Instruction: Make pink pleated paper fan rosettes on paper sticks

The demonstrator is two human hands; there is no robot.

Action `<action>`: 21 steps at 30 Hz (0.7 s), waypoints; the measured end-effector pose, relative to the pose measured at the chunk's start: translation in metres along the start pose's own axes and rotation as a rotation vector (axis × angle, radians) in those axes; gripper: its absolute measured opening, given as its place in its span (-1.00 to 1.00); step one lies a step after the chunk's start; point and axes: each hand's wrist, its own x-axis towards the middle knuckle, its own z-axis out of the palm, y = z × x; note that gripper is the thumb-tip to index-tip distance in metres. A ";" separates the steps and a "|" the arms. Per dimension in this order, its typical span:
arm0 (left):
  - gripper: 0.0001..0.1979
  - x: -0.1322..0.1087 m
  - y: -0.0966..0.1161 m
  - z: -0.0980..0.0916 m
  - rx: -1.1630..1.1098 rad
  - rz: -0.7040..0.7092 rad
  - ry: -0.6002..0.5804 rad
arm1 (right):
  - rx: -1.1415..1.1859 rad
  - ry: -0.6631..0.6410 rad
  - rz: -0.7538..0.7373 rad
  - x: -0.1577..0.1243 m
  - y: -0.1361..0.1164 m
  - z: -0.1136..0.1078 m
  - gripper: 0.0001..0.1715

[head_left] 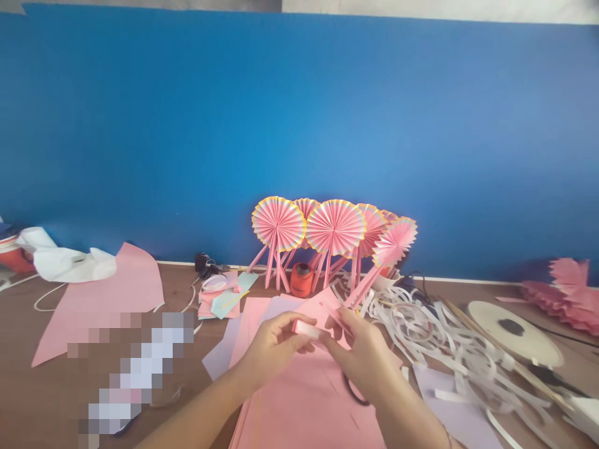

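- Holding the small pink-and-white paper piece [307, 329] above the pink sheets [304, 411], my left hand [278, 337] pinched its left end, and the grip of my right hand [355, 349] was closed on the other end.
- I could not tell whether the right fingers carried also a pink strip; such double load, I judged, could weaken their pinch.
- If my thumbs pressed unequally, the piece could twist or crease crookedly.
- A black loop [354, 393], probably a scissors handle, showed below my right hand; a careless wrist could catch it and drag the sheets.
- Tangled white strips [397, 318] lay near my right forearm, so a wide movement could pull them along.
- Pleated fans [278, 224] stood beyond, on thin legs on the worktop [187, 386]; a forward push could tip them.
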 end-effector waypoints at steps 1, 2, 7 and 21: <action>-0.73 -0.001 0.000 0.002 -0.006 0.006 -0.008 | -0.004 -0.008 -0.053 -0.003 -0.002 0.002 -0.91; -0.75 -0.002 0.001 0.003 -0.008 0.019 -0.026 | 0.003 -0.024 -0.097 -0.006 -0.005 0.004 -0.88; -0.76 -0.004 0.001 0.003 0.066 0.052 -0.072 | 0.096 -0.126 -0.053 -0.013 -0.009 0.007 -0.72; -0.85 -0.007 -0.003 -0.006 0.499 0.170 -0.199 | 0.241 -0.287 0.103 -0.014 -0.011 0.001 -0.68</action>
